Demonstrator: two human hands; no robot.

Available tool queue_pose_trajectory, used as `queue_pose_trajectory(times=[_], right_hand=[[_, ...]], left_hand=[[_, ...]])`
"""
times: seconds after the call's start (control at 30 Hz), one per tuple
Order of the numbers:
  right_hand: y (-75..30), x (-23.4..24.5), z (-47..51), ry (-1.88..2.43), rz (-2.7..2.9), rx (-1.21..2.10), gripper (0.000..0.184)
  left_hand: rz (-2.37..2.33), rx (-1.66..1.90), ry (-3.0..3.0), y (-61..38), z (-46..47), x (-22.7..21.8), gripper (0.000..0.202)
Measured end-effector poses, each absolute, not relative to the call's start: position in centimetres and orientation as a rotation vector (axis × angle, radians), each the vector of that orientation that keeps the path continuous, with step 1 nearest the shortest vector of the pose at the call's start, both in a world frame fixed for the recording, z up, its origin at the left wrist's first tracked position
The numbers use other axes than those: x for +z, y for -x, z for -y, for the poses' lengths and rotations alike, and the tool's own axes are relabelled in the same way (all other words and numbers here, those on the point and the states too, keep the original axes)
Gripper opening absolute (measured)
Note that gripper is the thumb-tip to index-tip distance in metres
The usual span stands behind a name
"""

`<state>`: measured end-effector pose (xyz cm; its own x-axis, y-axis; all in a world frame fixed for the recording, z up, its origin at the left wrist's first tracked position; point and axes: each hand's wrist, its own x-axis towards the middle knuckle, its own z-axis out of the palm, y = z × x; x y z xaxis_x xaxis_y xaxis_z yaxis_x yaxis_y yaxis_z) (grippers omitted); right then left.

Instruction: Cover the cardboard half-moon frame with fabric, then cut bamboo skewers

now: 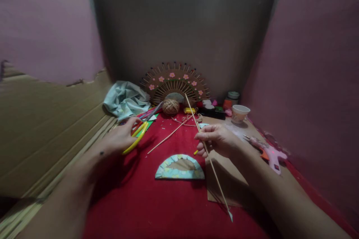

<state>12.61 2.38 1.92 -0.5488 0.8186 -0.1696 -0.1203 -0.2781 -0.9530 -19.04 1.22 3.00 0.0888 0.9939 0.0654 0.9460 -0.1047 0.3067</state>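
My left hand (122,134) is closed on a pair of scissors with a yellow handle (136,142); the blades point away and to the right. Between the thumb and fingers of my right hand (217,139) is a thin wooden stick (217,179), slanting with a whitish bit at its near end. Another thin stick (168,136) lies on the red cloth (146,205). Below and between my hands rests a half-round piece (166,173) with light blue patterned fabric around its edge and a brown middle.
A decorated stick fan (172,76) stands at the back, behind a twine ball (170,107). Light blue fabric (126,99) is bunched at left. On the right are a paper cup (240,114), a pink glue gun (273,157) and brown cardboard (224,183). Walls enclose the sides.
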Motion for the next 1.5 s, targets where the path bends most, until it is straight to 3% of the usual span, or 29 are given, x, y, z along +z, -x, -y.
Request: queue_pose_trajectory(times=[0.17,0.43,1.5], right_hand=[[-13.5,2.0,-2.6,0.758,1.286,1.952,0.022],[-13.8,1.5,-2.3,0.518,1.337,2.144,0.019],[-12.9,0.9,-1.0,0.375,1.422,2.396,0.02]], left_hand=[[-1.397,0.412,-2.389,16.5,0.6,3.3,0.052],[-1.207,0.383,-2.46,15.5,1.4,2.9,0.051],[-1.061,0.345,-2.469,13.6,3.1,3.4,0.052]])
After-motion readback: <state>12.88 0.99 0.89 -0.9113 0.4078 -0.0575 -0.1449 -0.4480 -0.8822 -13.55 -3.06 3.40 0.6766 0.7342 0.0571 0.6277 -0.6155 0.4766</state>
